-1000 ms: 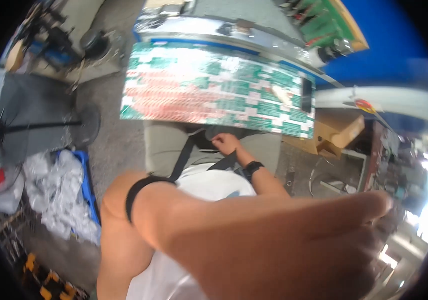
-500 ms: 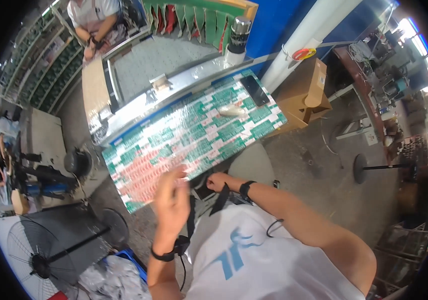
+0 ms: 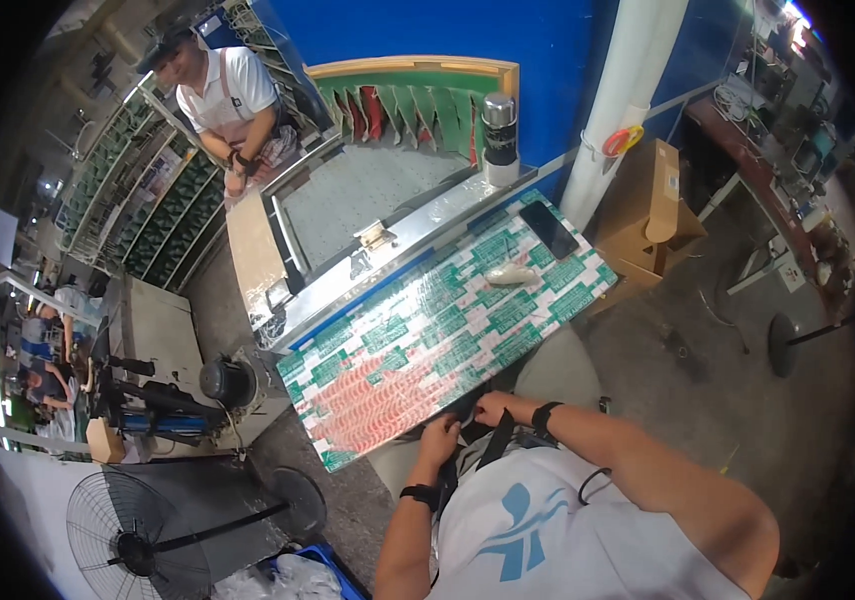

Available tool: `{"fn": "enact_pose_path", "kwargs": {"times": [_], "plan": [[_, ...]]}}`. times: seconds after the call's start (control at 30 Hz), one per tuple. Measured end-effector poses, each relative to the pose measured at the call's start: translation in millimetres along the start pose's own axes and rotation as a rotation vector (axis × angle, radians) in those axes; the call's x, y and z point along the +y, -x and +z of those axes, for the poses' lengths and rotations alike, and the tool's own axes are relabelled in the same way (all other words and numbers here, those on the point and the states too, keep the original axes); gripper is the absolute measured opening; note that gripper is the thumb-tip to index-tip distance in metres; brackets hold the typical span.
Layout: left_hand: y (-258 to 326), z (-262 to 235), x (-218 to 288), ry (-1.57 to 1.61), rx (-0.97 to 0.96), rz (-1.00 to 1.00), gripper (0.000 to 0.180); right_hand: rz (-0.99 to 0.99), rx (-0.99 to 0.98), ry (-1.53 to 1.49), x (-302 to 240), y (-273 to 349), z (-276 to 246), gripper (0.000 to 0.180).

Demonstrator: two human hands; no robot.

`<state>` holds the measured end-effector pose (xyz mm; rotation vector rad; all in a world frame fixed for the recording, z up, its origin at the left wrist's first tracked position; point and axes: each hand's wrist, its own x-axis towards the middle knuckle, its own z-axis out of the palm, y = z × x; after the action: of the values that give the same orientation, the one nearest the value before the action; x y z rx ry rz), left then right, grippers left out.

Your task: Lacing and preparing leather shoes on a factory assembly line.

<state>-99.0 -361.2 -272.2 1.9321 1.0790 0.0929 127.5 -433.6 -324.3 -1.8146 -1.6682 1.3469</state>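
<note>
My left hand [image 3: 440, 440] is at my waist, just below the near edge of the work table [image 3: 428, 345]. Its fingers are curled down against something dark. Close by on the right, my right hand [image 3: 497, 407] is closed too, beside a black strap [image 3: 494, 444] that hangs over my lap. What either hand grips is hidden by the fingers. Green-and-white printed sheeting under glossy clear film covers the tabletop, with a red-patterned area at its left end. On it lie a small whitish bundle [image 3: 512, 274] and a black phone [image 3: 550, 230].
Behind the table is a grey-topped station [image 3: 368, 195] with a metal front ledge. A dark flask [image 3: 500, 135] stands at its right end. A co-worker [image 3: 233, 105] stands back left. A cardboard box [image 3: 653, 235] is at right, a floor fan [image 3: 133, 545] at lower left.
My left hand has come down from over the table's left part to my waist, beside my right hand. The view has shifted, so the table appears lower and farther right.
</note>
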Motion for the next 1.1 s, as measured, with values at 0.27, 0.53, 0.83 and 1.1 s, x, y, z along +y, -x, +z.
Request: {"fn": "enact_pose_path", "kwargs": {"times": [0.27, 0.53, 0.83, 1.1], "plan": [[6.1, 5.0, -14.2, -0.011, -0.015, -0.016, 0.038, -0.009, 0.006, 0.010, -21.5, 8.4, -8.8, 0.034], [4.7, 3.2, -17.4, -0.004, -0.008, -0.028, 0.034, -0.001, 0.004, 0.021, -21.6, 3.7, -8.1, 0.033], [15.0, 8.7, -20.2, -0.059, -0.047, -0.038, 0.036, -0.019, -0.065, 0.028, -14.6, -4.9, -8.5, 0.035], [5.0, 25.7, 12.4, -0.279, -0.402, -0.164, 0.042, -0.016, -0.079, 0.007, -17.6, -4.6, -20.0, 0.032]]}}
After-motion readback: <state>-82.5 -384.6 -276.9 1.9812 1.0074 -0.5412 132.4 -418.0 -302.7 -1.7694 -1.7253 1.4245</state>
